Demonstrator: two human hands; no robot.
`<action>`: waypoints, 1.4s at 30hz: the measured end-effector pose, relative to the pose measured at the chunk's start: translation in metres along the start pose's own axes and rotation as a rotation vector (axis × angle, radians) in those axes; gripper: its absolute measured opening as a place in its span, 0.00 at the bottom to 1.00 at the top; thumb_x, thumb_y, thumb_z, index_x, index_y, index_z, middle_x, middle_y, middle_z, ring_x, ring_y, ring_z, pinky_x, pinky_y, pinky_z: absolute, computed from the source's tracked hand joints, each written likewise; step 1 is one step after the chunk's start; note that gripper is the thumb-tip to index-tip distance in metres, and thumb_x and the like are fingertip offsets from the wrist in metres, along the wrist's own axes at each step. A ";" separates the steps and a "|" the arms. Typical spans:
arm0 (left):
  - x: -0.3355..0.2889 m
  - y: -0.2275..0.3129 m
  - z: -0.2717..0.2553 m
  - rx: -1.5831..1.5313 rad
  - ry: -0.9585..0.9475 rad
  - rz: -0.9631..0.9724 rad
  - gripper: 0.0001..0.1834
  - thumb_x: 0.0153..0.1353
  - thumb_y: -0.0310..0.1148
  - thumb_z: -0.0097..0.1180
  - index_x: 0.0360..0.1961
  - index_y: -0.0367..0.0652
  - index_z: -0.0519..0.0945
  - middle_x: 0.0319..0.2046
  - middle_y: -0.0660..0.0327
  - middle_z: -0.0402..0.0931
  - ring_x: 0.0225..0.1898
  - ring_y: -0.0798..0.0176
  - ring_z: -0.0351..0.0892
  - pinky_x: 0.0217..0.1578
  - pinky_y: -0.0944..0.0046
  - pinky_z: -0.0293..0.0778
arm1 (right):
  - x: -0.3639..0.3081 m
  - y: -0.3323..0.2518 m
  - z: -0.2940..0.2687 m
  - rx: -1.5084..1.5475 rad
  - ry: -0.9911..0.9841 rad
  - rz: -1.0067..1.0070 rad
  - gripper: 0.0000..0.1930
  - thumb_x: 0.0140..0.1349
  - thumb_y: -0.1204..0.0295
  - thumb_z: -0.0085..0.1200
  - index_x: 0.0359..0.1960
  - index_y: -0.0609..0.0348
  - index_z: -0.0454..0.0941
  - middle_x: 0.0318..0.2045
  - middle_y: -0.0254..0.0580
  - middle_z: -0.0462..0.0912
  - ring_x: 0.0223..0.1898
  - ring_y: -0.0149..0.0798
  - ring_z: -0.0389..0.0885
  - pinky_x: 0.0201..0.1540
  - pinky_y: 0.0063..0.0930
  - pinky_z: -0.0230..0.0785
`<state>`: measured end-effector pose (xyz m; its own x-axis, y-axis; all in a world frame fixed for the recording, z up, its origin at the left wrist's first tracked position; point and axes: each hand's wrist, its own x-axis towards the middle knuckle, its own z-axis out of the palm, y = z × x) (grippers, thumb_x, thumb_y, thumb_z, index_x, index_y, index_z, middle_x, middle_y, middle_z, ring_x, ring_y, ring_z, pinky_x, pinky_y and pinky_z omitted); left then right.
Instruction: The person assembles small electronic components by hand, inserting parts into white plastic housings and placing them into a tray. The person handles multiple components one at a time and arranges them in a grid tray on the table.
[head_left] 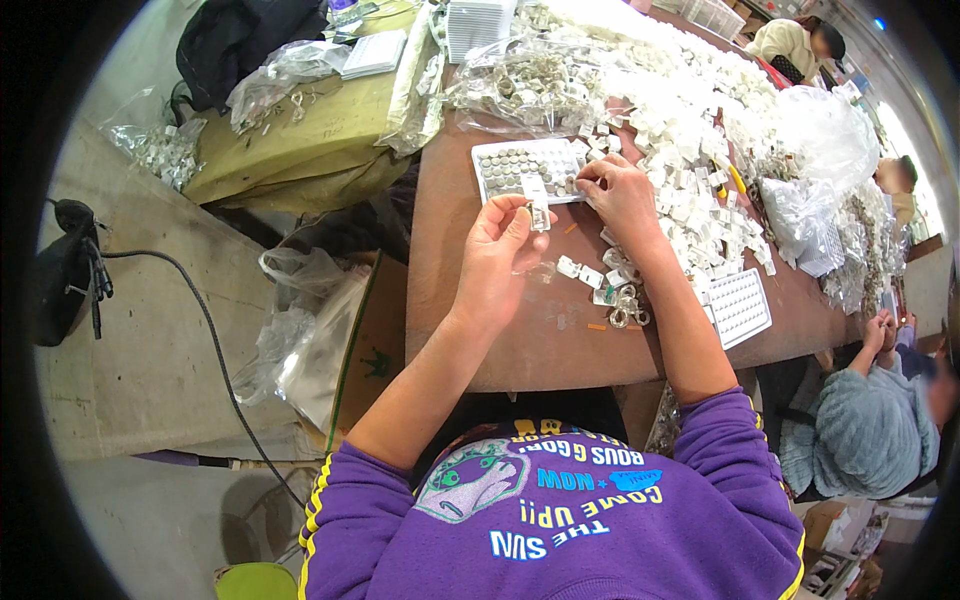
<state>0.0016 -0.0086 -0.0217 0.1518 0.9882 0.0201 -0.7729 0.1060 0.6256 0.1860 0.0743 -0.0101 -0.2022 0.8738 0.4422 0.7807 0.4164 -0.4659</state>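
Note:
My left hand (497, 245) pinches a small white plastic piece (538, 202), narrow and flat with a darker lower part, and holds it upright in front of the tray. A shallow white tray (560, 150) lies on the brown table just beyond, with rows of small round greyish discs (518, 166) in it. My right hand (625, 200) is over the tray's right edge, its thumb and fingers pressed together. Whatever is between those fingertips is too small to make out. Loose white pieces (588, 272) and several ring-shaped parts (627, 308) lie near my right wrist.
A large heap of small white pieces (690, 130) covers the table's far and right side. A white tray with dimples (738, 306) lies right of my right forearm. Clear plastic bags (520, 90) hold more parts. Co-workers sit at the right, one in a grey-blue fluffy top (870, 425).

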 end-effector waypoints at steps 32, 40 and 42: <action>-0.001 -0.005 0.003 0.240 0.139 0.081 0.08 0.67 0.29 0.52 0.44 0.38 0.72 0.40 0.61 0.76 0.36 0.71 0.78 0.31 0.71 0.76 | -0.031 -0.066 -0.019 0.066 0.158 -0.562 0.30 0.47 0.70 0.63 0.56 0.52 0.75 0.23 0.28 0.77 0.25 0.33 0.76 0.29 0.28 0.69; -0.002 -0.002 0.005 0.293 0.129 0.048 0.07 0.68 0.28 0.50 0.44 0.38 0.71 0.40 0.60 0.77 0.37 0.69 0.80 0.31 0.71 0.77 | -0.033 -0.071 -0.023 -0.013 0.099 -0.561 0.30 0.48 0.73 0.60 0.58 0.51 0.74 0.26 0.32 0.78 0.27 0.36 0.77 0.30 0.29 0.70; -0.002 -0.002 0.005 0.314 0.137 0.055 0.07 0.68 0.28 0.50 0.44 0.38 0.71 0.40 0.60 0.77 0.36 0.69 0.80 0.30 0.71 0.77 | -0.036 -0.074 -0.024 0.006 0.049 -0.502 0.32 0.48 0.78 0.60 0.59 0.50 0.73 0.27 0.35 0.79 0.28 0.38 0.78 0.32 0.31 0.72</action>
<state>0.0064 -0.0115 -0.0191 0.0147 0.9994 -0.0316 -0.5472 0.0345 0.8363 0.1502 0.0060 0.0267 -0.5242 0.5526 0.6480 0.5905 0.7841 -0.1910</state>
